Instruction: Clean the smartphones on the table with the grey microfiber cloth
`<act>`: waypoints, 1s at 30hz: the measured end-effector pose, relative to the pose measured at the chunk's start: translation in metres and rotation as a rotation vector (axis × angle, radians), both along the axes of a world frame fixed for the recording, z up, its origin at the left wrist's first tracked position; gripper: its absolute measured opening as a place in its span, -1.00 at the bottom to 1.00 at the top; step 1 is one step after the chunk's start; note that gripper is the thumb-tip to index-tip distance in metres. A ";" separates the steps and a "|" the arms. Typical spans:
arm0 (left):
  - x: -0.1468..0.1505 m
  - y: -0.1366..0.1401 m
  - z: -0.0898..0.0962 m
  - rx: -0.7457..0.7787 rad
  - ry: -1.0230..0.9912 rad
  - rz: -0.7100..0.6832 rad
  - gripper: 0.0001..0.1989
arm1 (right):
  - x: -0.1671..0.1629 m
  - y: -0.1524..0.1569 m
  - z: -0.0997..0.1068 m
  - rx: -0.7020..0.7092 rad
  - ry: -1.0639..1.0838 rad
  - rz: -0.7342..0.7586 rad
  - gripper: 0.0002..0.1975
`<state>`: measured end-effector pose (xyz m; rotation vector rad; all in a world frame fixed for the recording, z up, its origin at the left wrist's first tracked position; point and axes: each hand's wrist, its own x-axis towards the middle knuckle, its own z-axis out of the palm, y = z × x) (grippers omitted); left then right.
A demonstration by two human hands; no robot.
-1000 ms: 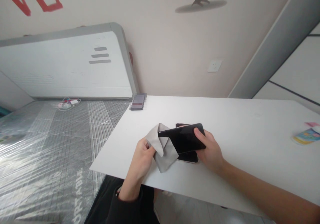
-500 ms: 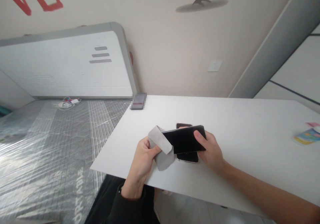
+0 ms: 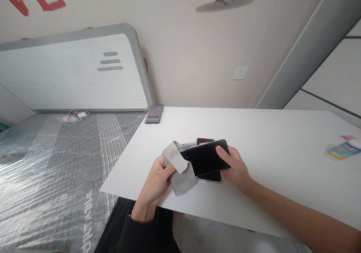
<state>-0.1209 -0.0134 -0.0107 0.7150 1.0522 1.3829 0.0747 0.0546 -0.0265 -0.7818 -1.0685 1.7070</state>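
Observation:
My right hand (image 3: 235, 166) grips the right end of a black smartphone (image 3: 207, 157), its thumb lying on the dark screen. A light grey cloth (image 3: 182, 179) is pinched in my left hand (image 3: 158, 178) and folds over the phone's left end. The phone is held above the table, tilted a little, its right end higher. Beneath it a second phone (image 3: 211, 176) lies on the white table (image 3: 267, 144), largely covered by the held one. The fingers of both hands behind the phone and cloth are hidden.
A blurred-out small box-like item (image 3: 153, 114) sits at the table's far left corner. On the right lies a white bottle with a colourful label (image 3: 342, 149). Left of the table is a plastic-covered mattress (image 3: 56, 178) with a coiled white cable (image 3: 73, 117).
My left hand has shifted slightly left and the cloth hangs more spread out below the phone, with more of it showing behind. The view has moved slightly.

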 end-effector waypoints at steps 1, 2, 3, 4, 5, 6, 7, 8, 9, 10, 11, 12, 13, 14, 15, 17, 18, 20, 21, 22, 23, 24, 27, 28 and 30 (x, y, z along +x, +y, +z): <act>0.001 0.000 0.000 0.003 -0.019 -0.003 -0.61 | 0.001 0.000 0.000 0.012 -0.006 0.002 -0.44; 0.001 0.001 0.000 0.006 -0.034 0.004 -0.60 | 0.002 -0.001 -0.001 0.026 -0.014 0.002 -0.44; 0.002 0.001 -0.001 0.002 -0.046 0.015 -0.59 | 0.002 -0.001 -0.001 0.043 -0.021 -0.001 -0.44; 0.002 0.003 -0.002 -0.006 -0.056 0.024 -0.58 | 0.003 -0.001 -0.002 0.059 -0.027 -0.008 -0.45; 0.003 0.004 -0.003 -0.016 -0.061 0.026 -0.58 | 0.003 -0.002 -0.003 0.077 -0.033 -0.016 -0.45; 0.003 0.005 -0.004 -0.023 -0.059 0.019 -0.59 | 0.004 -0.002 -0.003 0.094 -0.042 -0.023 -0.45; 0.003 0.007 -0.006 -0.025 -0.050 0.006 -0.61 | 0.004 -0.001 -0.004 0.108 -0.050 -0.029 -0.46; 0.003 0.007 -0.007 -0.017 -0.035 -0.008 -0.63 | 0.004 -0.001 -0.005 0.116 -0.057 -0.029 -0.46; 0.003 0.008 -0.008 -0.001 -0.020 -0.020 -0.64 | 0.004 0.000 -0.005 0.120 -0.061 -0.026 -0.46; 0.002 0.007 -0.008 0.014 -0.007 -0.029 -0.65 | 0.004 0.000 -0.005 0.121 -0.064 -0.023 -0.46; 0.002 0.007 -0.008 0.023 -0.003 -0.035 -0.65 | 0.004 0.000 -0.005 0.120 -0.065 -0.021 -0.45; 0.001 0.006 -0.008 0.025 -0.005 -0.036 -0.65 | 0.004 0.001 -0.005 0.118 -0.065 -0.020 -0.45; 0.001 0.005 -0.007 0.021 -0.013 -0.039 -0.65 | 0.004 0.001 -0.004 0.118 -0.064 -0.021 -0.45; 0.000 0.004 -0.006 0.014 -0.022 -0.044 -0.65 | 0.005 0.001 -0.004 0.120 -0.061 -0.021 -0.46; 0.000 0.003 -0.005 0.007 -0.029 -0.048 -0.64 | 0.005 0.001 -0.003 0.126 -0.058 -0.021 -0.46; 0.001 0.003 -0.003 0.004 -0.026 -0.039 -0.63 | 0.005 0.001 -0.002 0.146 -0.062 -0.020 -0.47; 0.001 0.004 -0.002 0.006 -0.018 -0.023 -0.62 | 0.005 0.001 -0.002 0.158 -0.067 -0.019 -0.47; 0.003 0.006 -0.003 0.014 0.008 0.031 -0.61 | 0.005 -0.001 -0.003 0.170 -0.077 -0.012 -0.46; 0.003 0.007 -0.003 0.016 0.024 0.058 -0.61 | 0.005 -0.002 -0.004 0.172 -0.078 -0.003 -0.46; 0.003 0.008 -0.004 0.015 0.044 0.076 -0.61 | 0.006 -0.003 -0.004 0.172 -0.078 0.010 -0.46; 0.002 0.009 -0.004 0.011 0.069 0.089 -0.62 | 0.006 -0.004 -0.005 0.170 -0.075 0.024 -0.46; 0.001 0.009 -0.004 0.005 0.105 0.099 -0.63 | 0.006 -0.005 -0.005 0.165 -0.072 0.039 -0.46; -0.003 0.008 -0.002 -0.013 0.289 0.141 -0.67 | 0.005 -0.006 -0.005 0.139 -0.050 0.069 -0.47; -0.005 0.007 -0.001 -0.021 0.353 0.158 -0.67 | 0.005 -0.006 -0.005 0.123 -0.042 0.071 -0.47; -0.007 0.005 0.000 -0.039 0.433 0.166 -0.65 | 0.003 -0.004 -0.004 0.088 -0.031 0.062 -0.46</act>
